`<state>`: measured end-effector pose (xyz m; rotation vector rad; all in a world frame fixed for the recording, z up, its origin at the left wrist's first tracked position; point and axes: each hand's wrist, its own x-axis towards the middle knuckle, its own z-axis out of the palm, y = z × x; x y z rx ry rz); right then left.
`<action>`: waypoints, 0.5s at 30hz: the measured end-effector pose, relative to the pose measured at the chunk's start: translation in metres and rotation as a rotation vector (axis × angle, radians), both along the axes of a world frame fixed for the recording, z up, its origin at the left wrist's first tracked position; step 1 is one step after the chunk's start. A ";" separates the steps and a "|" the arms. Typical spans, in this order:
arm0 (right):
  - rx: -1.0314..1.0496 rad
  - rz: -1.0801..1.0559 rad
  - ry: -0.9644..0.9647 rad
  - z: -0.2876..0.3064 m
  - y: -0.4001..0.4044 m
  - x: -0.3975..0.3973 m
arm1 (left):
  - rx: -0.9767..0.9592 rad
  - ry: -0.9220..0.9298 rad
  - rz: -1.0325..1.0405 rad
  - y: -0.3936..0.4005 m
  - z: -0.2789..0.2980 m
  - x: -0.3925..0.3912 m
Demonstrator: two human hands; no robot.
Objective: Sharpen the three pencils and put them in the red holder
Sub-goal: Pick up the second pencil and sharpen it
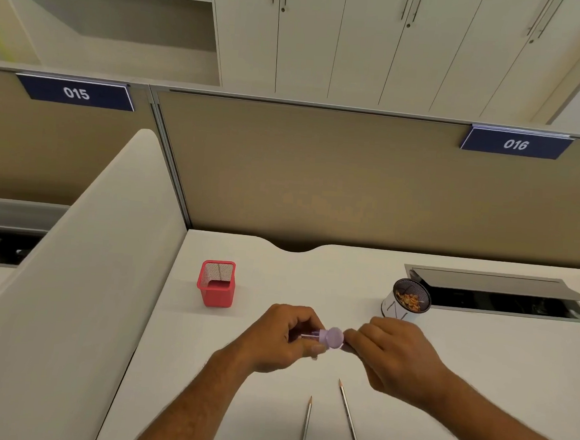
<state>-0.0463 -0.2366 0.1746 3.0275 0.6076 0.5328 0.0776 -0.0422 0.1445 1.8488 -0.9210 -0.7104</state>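
Head cam: your left hand (282, 338) fingers grip the purple sharpener (330, 337) mid-frame, right hand (392, 356) fingers closed on a hidden pencil running sideways into it, red holder (217, 285) sits upper-left.

Two forearms were in view, both bare to the frame edge; no sleeves, gloves, watch or rings visible. Left hand (282, 336) and right hand (396, 356) were uncovered. Fine hair showed along both forearms, esp. the left. Nails short where visible; other detail blurred.
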 end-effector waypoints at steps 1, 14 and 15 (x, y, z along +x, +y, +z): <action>-0.037 -0.015 -0.025 -0.001 0.000 0.000 | 0.003 -0.002 -0.005 -0.001 0.001 0.000; 0.696 -0.411 0.488 0.006 0.009 0.007 | -0.057 -0.126 0.033 -0.007 -0.001 -0.004; 0.674 -0.402 0.440 0.007 0.010 0.005 | -0.047 -0.105 0.034 -0.007 -0.001 -0.003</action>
